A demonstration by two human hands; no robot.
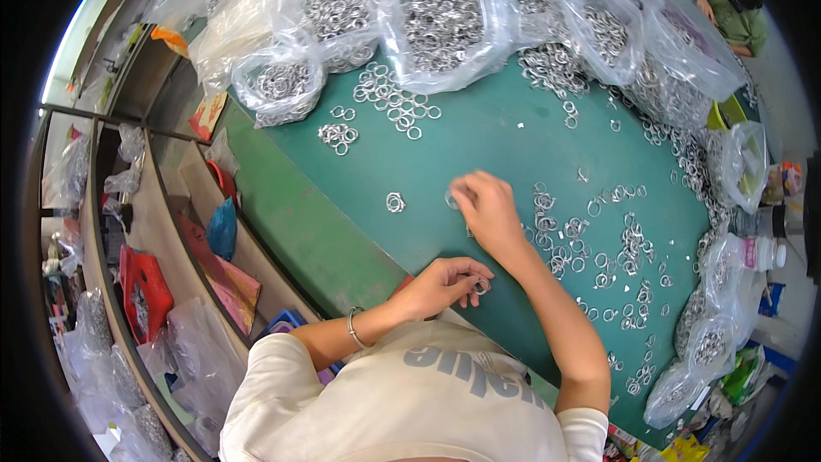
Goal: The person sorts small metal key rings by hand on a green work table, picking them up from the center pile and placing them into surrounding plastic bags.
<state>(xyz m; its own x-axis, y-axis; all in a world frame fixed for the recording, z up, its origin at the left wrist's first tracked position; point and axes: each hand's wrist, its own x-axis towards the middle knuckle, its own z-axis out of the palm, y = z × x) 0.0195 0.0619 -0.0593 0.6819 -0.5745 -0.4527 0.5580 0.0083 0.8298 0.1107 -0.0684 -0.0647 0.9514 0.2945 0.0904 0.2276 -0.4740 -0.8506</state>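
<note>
Head view: our left hand (445, 284) pinches a small metal ring (481, 287) at the green desk's (487, 141) lower edge. Our right hand (483, 205), fingers bunched on another ring (451, 199), works mid-frame, open felt left of it. Bagged rings (440, 21) crowd the upper rim.

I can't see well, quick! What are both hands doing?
Left hand: closed, pinching a small metal ring.
Right hand: fingers curled, touching a ring on the green table.
</note>
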